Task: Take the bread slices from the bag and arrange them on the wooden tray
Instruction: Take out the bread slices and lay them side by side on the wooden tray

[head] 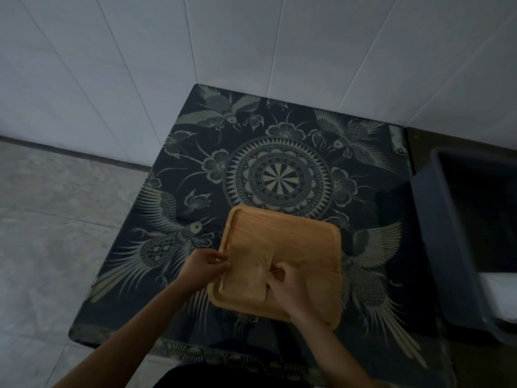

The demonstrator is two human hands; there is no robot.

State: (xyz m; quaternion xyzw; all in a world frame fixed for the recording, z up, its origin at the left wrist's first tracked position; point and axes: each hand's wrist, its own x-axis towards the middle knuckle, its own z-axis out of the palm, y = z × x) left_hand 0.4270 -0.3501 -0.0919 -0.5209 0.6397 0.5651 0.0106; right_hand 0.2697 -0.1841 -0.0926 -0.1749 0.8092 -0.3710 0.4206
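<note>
A square wooden tray (302, 233) with rounded corners lies on a dark patterned cloth near the table's front edge. On its left half rests a clear bread bag (246, 267) with tan bread slices inside. My left hand (205, 268) pinches the bag's left edge at the tray's rim. My right hand (285, 284) grips the bag's bunched right end over the middle of the tray. Whether the bag is open or tied I cannot tell. No loose slices show on the tray.
The table (279, 169) wears a dark cloth with birds and a round medallion and stands in a corner of white tiled walls. A dark grey plastic bin (458, 247) stands close on the right. Grey tiled floor (56, 233) lies to the left.
</note>
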